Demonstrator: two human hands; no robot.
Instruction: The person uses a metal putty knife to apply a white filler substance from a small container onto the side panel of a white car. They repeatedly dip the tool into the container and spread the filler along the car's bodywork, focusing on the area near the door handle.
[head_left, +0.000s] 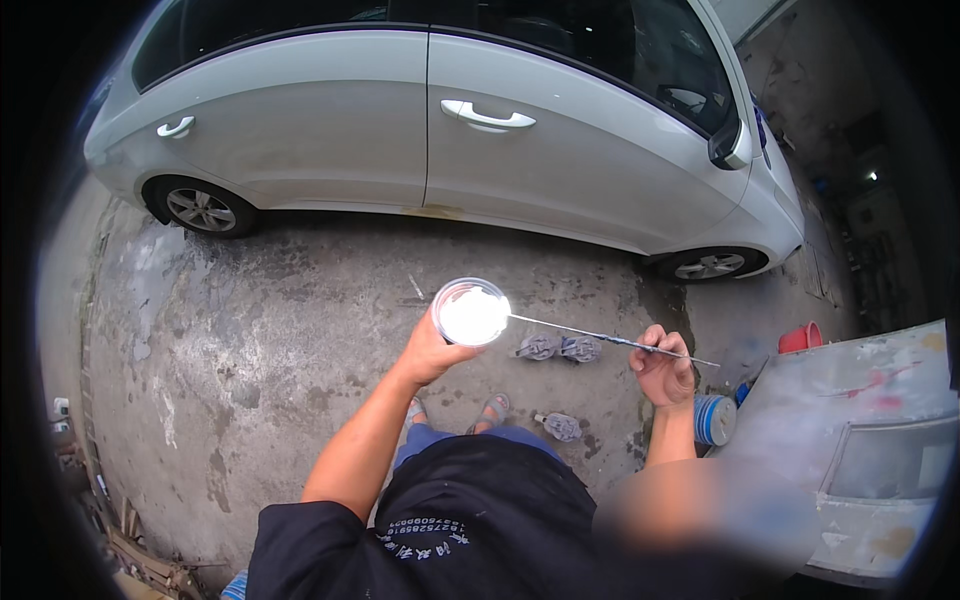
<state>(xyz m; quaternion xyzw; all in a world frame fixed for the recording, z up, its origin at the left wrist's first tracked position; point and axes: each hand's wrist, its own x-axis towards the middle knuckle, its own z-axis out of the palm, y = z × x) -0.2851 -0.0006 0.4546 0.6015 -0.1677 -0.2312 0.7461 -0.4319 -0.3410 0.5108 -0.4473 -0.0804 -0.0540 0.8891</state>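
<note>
My left hand (433, 352) is wrapped around a clear cup (471, 312), whose open top faces the camera and shows bright white contents. Between the fingertips of my right hand (663, 360) is a long thin stick (600, 337), darkly stained along its middle. The stick slants from my right hand to the cup's right rim; the glare hides whether its tip is inside the cup. Beyond both hands stands a white car (517, 157), side on, with a brownish patch (435, 212) on its sill below the seam between the doors.
Grey wrapped objects (559, 347) lie on the stained concrete floor (300, 322), and another (562, 427) is near my feet. At right are a blue-striped container (714, 420), a red bucket (800, 338) and a paint-marked table-like surface (817, 382). Scrap-like pieces (146, 559) lie lower left.
</note>
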